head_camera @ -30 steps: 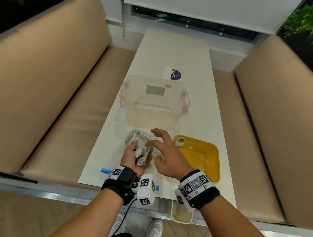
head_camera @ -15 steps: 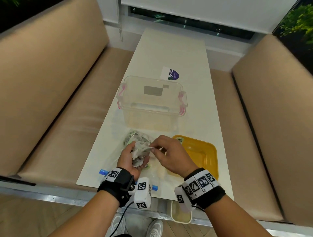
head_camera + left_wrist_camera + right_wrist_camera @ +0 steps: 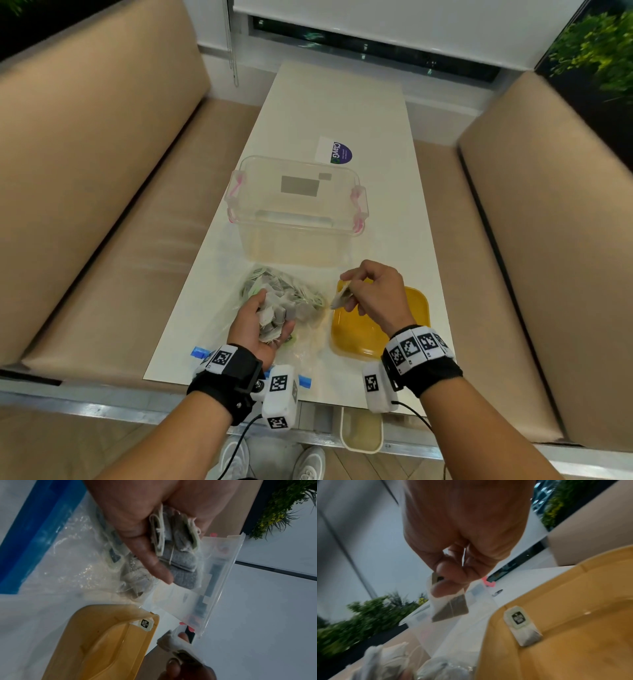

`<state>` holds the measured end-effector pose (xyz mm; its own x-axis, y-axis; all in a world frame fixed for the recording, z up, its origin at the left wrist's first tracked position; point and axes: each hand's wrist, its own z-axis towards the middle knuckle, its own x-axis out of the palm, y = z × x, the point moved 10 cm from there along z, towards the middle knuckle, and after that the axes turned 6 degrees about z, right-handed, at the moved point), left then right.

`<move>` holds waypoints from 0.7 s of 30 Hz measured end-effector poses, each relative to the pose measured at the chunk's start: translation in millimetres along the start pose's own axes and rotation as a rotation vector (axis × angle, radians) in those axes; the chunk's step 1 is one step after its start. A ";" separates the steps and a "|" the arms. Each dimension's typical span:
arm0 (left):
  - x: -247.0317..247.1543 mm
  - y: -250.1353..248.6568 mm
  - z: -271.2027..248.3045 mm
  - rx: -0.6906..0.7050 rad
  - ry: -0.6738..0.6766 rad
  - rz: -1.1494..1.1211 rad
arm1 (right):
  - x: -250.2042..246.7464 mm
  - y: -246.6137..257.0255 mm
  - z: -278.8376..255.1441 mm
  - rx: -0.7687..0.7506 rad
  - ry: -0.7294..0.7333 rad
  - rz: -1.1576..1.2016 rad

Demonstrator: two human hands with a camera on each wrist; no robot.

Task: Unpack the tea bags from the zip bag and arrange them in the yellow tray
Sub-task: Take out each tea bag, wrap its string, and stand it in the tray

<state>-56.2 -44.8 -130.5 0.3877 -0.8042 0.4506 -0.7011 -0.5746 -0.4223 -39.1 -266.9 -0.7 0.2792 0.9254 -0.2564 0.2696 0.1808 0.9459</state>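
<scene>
A clear zip bag (image 3: 308, 337) with a blue zip strip lies on the table near its front edge, with several tea bags (image 3: 291, 291) in and on it. My left hand (image 3: 260, 322) lies palm up over the bag and grips a bunch of tea bags (image 3: 178, 550). My right hand (image 3: 370, 294) pinches one tea bag (image 3: 452, 608) above the far left corner of the yellow tray (image 3: 363, 337). One tea bag (image 3: 522, 626) lies in that corner of the tray (image 3: 573, 642).
A clear plastic box (image 3: 296, 209) with pink latches stands just behind the bag and tray. A white card with a dark round logo (image 3: 337, 152) lies further back. Beige bench seats (image 3: 113, 246) flank the narrow white table (image 3: 342, 102).
My right hand has pulled one tea bag out of the bunch in my left hand and carried it right, over the tray's corner. The left hand has stayed on the zip bag.
</scene>
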 end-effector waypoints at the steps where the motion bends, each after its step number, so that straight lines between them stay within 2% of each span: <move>1: -1.2 0.0 1.1 0.001 -0.004 0.005 | -3.4 -4.5 1.6 0.015 -0.009 0.022; 5: -5.7 -0.5 3.4 0.001 -0.010 0.011 | -18.2 -9.4 4.1 0.005 -0.015 0.097; 8: -5.5 0.3 2.1 0.002 -0.010 0.016 | -36.3 -7.1 5.8 -0.024 -0.042 0.056; 13: -0.7 0.2 -1.2 0.012 0.004 0.038 | -55.8 -12.6 15.9 -0.059 -0.090 -0.328; 16: 3.6 -0.8 -4.8 0.021 0.015 0.045 | -50.8 -12.8 16.0 -0.081 -0.039 -0.539; 21: 3.5 -1.2 -7.9 0.021 0.008 0.054 | -45.4 -12.1 17.9 -0.083 -0.009 -0.711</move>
<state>-58.7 -45.8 -122.2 0.3448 -0.8332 0.4324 -0.7081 -0.5332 -0.4628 -38.5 -317.0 -4.1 0.0697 0.5713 -0.8178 0.3178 0.7644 0.5610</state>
